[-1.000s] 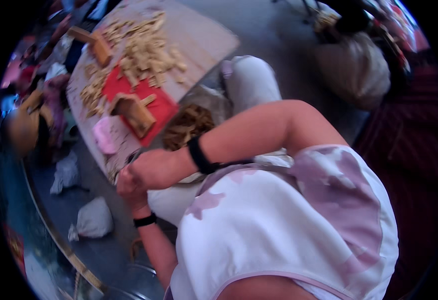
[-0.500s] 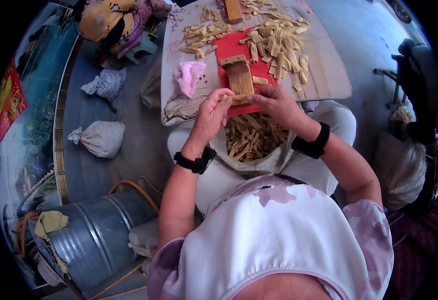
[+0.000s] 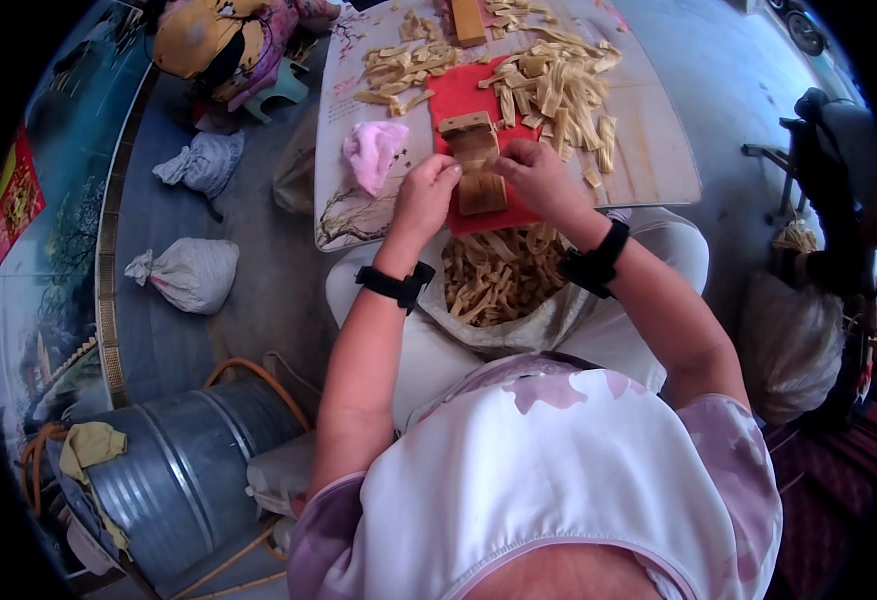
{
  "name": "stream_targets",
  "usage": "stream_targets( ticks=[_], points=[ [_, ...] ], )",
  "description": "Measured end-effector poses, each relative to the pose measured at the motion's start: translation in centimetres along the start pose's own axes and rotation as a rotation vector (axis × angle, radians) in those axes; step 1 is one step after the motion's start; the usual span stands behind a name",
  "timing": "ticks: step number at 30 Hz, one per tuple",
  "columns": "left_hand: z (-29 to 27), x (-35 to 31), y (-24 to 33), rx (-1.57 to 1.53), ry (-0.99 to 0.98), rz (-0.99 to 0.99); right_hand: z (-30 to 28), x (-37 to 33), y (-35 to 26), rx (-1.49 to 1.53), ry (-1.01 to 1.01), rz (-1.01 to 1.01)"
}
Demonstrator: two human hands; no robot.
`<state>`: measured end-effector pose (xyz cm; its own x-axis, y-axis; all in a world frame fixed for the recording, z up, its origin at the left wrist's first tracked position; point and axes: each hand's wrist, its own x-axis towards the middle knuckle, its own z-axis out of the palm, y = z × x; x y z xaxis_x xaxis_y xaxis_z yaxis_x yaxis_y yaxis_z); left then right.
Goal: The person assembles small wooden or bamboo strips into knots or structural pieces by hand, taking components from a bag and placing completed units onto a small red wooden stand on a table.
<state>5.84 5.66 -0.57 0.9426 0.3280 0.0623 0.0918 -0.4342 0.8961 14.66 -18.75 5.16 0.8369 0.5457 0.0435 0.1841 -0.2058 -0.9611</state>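
Note:
A wooden block tool (image 3: 483, 195) with a raised crossbar at its far end rests on a red mat (image 3: 449, 95) at the table's near edge. My left hand (image 3: 425, 197) is closed in a pinch at the block's left side. On the other side my right hand (image 3: 544, 178) pinches too, with bent fingers. A pale yellow dried strip (image 3: 477, 168) seems to span the block between my fingertips, just short of the crossbar; its ends are hidden. Below the table edge, an open sack (image 3: 454, 325) full of short cut pieces (image 3: 504, 275) sits between my legs.
Long strips (image 3: 569, 90) are heaped right of the mat, more strips (image 3: 404, 70) left. A pink cloth (image 3: 374, 155) lies on the table (image 3: 649, 150). Tied sacks (image 3: 197, 275), a metal drum (image 3: 189, 470) and another person (image 3: 229, 45) on a stool are to the left.
Both my hands have moved forward along the wooden block, from its near end towards the crossbar, carrying the strip. The near part of the block is now uncovered.

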Motion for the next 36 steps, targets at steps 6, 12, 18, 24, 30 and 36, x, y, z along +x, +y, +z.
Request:
stream_targets(
  ticks=[6,12,18,24,30,36],
  points=[
    [2.1,-3.1,2.4,0.356,-0.009,-0.043,-1.9,-1.2,4.7,-0.362,0.091,-0.010],
    [0.7,-12.3,0.6,0.062,-0.084,0.126,-0.7,-6.8,-0.7,-0.076,-0.015,-0.242],
    [3.2,-18.4,2.0,-1.012,-0.374,-0.364,1.7,-9.9,-7.7,-0.002,0.054,-0.790],
    [-0.1,-18.8,4.5,-1.269,-0.319,-0.537,2.5,-10.6,-6.8,-0.063,0.094,-0.880],
    [-2.1,-17.4,3.1,-1.253,-0.243,-0.618,5.4,-12.4,-3.6,-0.286,-0.081,-0.884],
    [0.1,-18.6,2.1,-0.731,-0.193,-0.561,6.1,-10.8,-3.9,-0.176,-0.065,-0.686]
  ],
)
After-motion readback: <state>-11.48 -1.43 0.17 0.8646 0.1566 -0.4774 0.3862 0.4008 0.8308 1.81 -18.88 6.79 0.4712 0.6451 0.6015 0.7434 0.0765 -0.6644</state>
